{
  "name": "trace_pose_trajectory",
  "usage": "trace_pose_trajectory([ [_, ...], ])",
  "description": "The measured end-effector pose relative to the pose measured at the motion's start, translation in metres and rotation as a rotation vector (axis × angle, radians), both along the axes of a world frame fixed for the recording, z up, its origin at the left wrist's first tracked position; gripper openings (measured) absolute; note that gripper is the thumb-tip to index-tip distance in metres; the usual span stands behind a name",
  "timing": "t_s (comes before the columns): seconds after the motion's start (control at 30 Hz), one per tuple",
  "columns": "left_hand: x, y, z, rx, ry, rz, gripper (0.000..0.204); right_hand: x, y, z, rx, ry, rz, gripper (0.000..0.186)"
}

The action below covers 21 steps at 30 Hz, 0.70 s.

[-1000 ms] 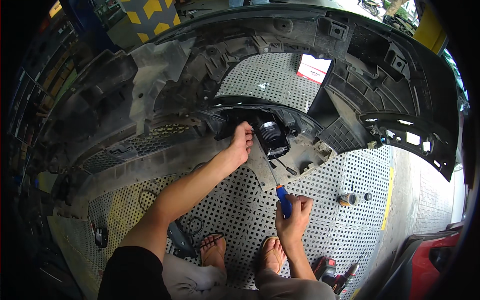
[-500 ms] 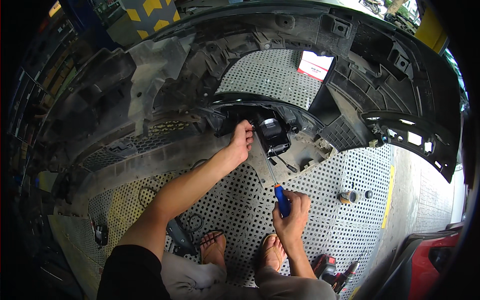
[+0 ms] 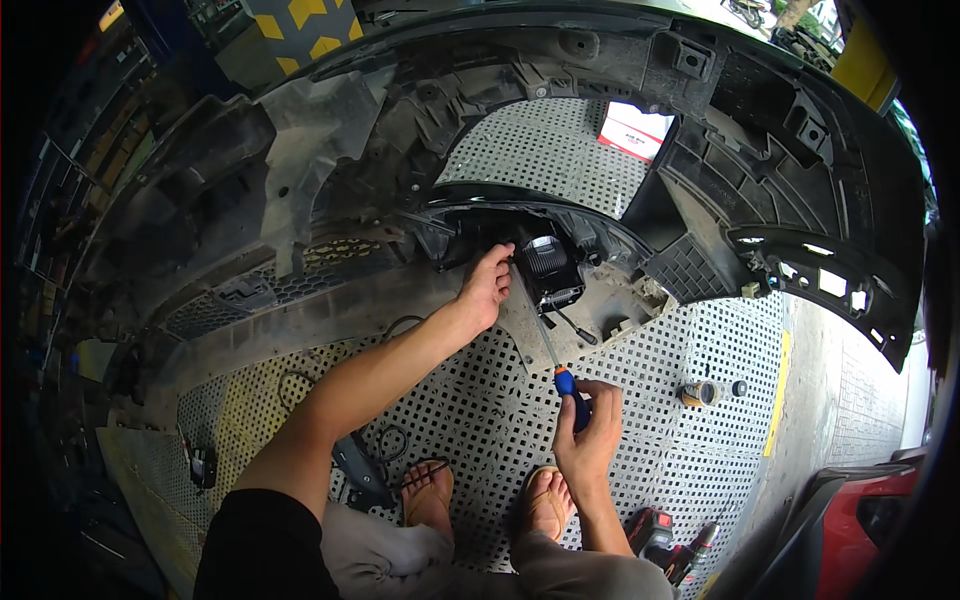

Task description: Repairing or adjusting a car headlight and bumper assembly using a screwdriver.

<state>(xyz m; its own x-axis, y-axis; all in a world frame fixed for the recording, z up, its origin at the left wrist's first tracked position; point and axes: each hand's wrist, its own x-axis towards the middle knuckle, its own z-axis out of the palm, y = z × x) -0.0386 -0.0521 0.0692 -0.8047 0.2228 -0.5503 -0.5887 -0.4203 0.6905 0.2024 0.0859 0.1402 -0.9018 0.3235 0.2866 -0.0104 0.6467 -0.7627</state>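
My right hand [image 3: 588, 440] grips a screwdriver [image 3: 566, 382] by its blue handle with an orange collar. Its long thin shaft slants up and left toward a black finned lamp unit [image 3: 548, 262] set in the back of a car bumper [image 3: 330, 130]. At the left side of that unit, close to the shaft's far end, my left hand [image 3: 486, 285] has its fingertips pressed together. What they pinch is too small and dark to make out, and the screwdriver's tip is hidden there. A short black cable with a plug [image 3: 582, 336] hangs below the unit.
The bumper arches across the perforated floor mat [image 3: 690, 350]. A small open tin [image 3: 698, 394] and a black cap [image 3: 740, 388] lie to the right. A red-and-black cordless drill [image 3: 690, 555] is beside my right foot. A white-and-red box [image 3: 634, 130] stands beyond the bumper's opening.
My right hand's fingers have shifted on the screwdriver handle, rolling it slightly. My left index finger is straighter than before. The bumper appears a little further right.
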Motion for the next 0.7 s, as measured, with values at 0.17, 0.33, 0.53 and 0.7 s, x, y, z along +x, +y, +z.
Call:
trace_pose_trajectory([
  [0.17,0.000,-0.002,0.001,-0.094,0.001,0.003,0.020,0.012,0.009,-0.011,-0.019,0.050,-0.018,0.022],
  [0.33,0.009,0.002,0.012,-0.293,0.120,0.078,0.026,0.042,0.016,-0.043,0.041,0.074,0.000,0.022],
  [0.53,0.008,0.002,0.019,-0.277,0.068,0.074,0.036,0.098,0.014,-0.104,0.013,-0.006,0.006,0.022],
  [0.7,0.006,-0.001,0.008,-0.217,0.097,0.090,0.036,0.127,0.003,-0.127,-0.088,-0.083,0.009,0.018],
])
